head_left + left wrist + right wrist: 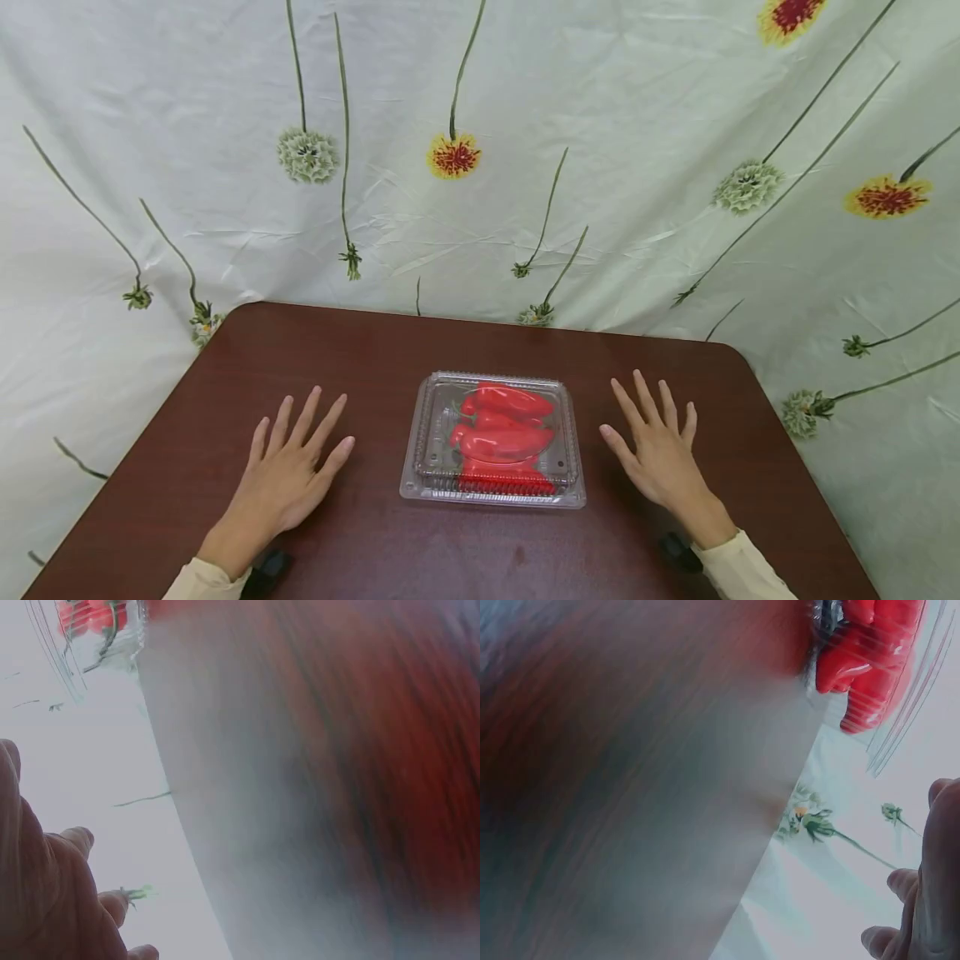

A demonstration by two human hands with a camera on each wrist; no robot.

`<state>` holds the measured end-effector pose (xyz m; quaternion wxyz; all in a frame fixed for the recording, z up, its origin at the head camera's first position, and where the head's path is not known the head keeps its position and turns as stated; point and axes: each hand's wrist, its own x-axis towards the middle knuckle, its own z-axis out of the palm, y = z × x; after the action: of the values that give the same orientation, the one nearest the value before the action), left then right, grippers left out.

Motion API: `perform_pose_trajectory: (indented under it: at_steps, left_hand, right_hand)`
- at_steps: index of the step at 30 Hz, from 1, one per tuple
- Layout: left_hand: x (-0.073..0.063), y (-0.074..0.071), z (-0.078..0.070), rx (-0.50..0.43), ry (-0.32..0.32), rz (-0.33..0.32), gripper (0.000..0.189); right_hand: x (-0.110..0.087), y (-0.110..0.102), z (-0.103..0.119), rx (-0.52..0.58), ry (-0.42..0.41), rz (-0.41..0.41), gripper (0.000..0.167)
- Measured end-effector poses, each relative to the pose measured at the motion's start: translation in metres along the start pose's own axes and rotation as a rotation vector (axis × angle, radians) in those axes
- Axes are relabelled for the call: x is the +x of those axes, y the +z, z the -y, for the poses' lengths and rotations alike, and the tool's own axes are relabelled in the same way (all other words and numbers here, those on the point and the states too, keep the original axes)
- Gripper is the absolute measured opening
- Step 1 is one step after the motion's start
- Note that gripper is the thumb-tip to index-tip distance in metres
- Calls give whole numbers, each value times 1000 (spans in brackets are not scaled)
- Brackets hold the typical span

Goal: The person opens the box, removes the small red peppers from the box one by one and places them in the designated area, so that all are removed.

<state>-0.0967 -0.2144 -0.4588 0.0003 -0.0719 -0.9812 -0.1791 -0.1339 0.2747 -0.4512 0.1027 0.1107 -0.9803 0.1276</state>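
Observation:
A clear plastic clamshell box (427, 454) with its lid down sits near the middle of the table. Inside it lie several red peppers (498, 442) with green stems. To the left of the box, my left hand (281, 483) is spread with straight fingers and holds nothing. On the other side, my right hand (663, 462) is likewise spread, apart from the box. Part of the box and the red peppers (94, 616) show at the top of the left wrist view. In the right wrist view the red peppers (874, 664) appear at the upper right.
The dark reddish-brown table (352, 342) has rounded far corners. Behind it and at its sides hangs a pale cloth (600, 108) printed with flowers on long stems. Each wrist carries a black device (681, 552) below a cream sleeve (742, 571).

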Motion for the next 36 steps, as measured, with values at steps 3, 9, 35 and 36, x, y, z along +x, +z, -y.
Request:
perform_pose_trajectory:
  at_steps: [3,9,35,36]
  left_hand:
    - [-1,1,-3,-8,4,5,65]
    - [-3,3,-10,-12,19,-7,65]
    - [-16,11,-43,-174,144,-16,59]
    - [-16,11,-44,-182,148,-16,59]
  right_hand:
    - [0,-1,4,13,-14,7,70]
    - [-1,-1,11,39,-41,19,70]
    - [-25,10,36,289,-113,52,59]
    - [-27,10,36,301,-111,50,58]
